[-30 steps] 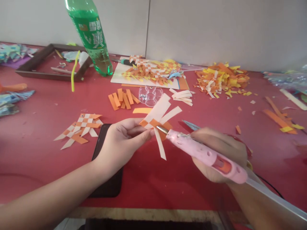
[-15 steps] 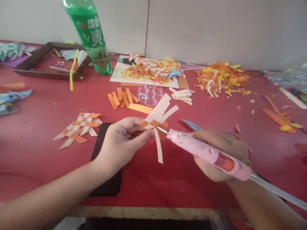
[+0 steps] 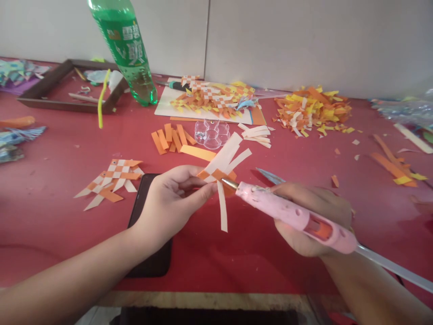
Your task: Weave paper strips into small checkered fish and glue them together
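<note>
Paper weave [image 3: 219, 170] — between left fingers [image 3: 198, 193]

A green bottle [image 3: 130, 49] stands on the red table [image 3: 50, 149] beside a wooden frame [image 3: 61, 104]. Orange strips [image 3: 171, 137] lie near a clear plastic tray [image 3: 212, 134]; a black phone [image 3: 154, 262] lies beside a woven paper fish [image 3: 113, 178].

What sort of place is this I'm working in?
Probably a paper-craft worktable: the red table carries a heap of paper scraps and woven pieces, and the right hand holds a pink glue gun to the woven strips in the left hand.
</note>
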A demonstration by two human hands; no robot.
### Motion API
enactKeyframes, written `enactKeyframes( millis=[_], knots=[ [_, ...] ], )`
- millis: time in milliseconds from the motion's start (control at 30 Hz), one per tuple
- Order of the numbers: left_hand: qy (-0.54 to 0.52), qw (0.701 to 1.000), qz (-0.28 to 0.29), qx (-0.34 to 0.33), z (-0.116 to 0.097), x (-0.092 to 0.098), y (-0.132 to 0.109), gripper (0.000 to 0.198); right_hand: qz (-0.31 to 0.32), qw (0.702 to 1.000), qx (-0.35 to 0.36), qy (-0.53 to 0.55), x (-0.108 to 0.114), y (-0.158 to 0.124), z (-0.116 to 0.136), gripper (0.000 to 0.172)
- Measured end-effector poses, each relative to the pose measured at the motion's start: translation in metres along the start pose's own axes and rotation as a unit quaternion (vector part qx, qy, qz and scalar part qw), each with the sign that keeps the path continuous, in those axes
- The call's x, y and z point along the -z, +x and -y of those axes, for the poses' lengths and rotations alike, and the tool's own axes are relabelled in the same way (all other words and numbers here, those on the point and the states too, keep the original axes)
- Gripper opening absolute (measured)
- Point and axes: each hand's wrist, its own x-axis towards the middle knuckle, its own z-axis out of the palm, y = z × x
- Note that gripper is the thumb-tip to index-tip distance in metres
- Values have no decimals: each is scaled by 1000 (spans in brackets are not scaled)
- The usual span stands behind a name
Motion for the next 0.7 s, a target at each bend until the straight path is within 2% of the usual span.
enactKeyframes(
  millis=[167, 333, 467, 700],
  knots=[
    [-4, 1000, -2, -5, 0, -1, 1, 10, -51, 991, 114, -55, -1, -3, 0, 12],
    [18, 1000, -10, -17, -1, -1, 0, 8, -75, 987, 103, -94, -3, -8, -4, 13],
    [27, 999, -19, -27, -2, -1, -1, 9, -58, 986, 130, -85, -1, -5, -3, 11],
    [29, 999, -14, -33, -2, -2, -1, 7, -65, 980, 173, -74, 1, 1, 2, 14]
  ],
)
